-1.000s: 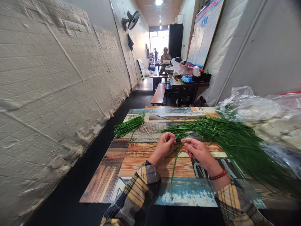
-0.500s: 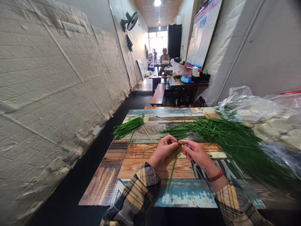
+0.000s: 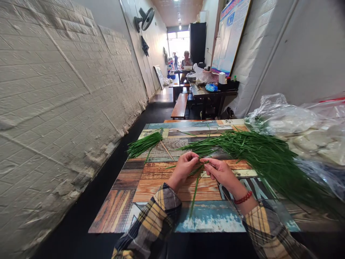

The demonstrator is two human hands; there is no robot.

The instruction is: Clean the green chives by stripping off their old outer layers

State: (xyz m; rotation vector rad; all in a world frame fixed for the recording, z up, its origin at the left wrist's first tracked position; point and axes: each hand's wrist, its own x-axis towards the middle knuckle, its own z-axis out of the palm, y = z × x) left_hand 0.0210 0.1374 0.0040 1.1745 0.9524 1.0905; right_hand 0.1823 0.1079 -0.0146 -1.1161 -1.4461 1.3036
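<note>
My left hand (image 3: 185, 166) is closed, thumb and fingers pinching a green chive (image 3: 194, 197) whose long leaf hangs toward the table's front edge. Close beside it, my right hand (image 3: 221, 174) grips a thin wooden skewer (image 3: 232, 200), which runs back under my right wrist. The fingertips of both hands nearly meet, and they hide the skewer's tip. Just beyond my hands, a large heap of chives (image 3: 250, 149) spreads across the right of the table. A neat bundle of chives (image 3: 145, 144) lies at the left, with a skewer (image 3: 166, 150) sticking out from it.
The wood-patterned table (image 3: 113, 212) lies under everything. Clear plastic bags (image 3: 291, 118) with pale contents stand at its right end. Farther off are a bench (image 3: 180, 106), another table (image 3: 199, 92) with bags and boxes, and a seated person (image 3: 186, 62). A brick-textured wall (image 3: 54, 108) runs along the left.
The whole view has shifted slightly up and left. My right fingers have moved a little along the chive and skewer; both hands remain close together.
</note>
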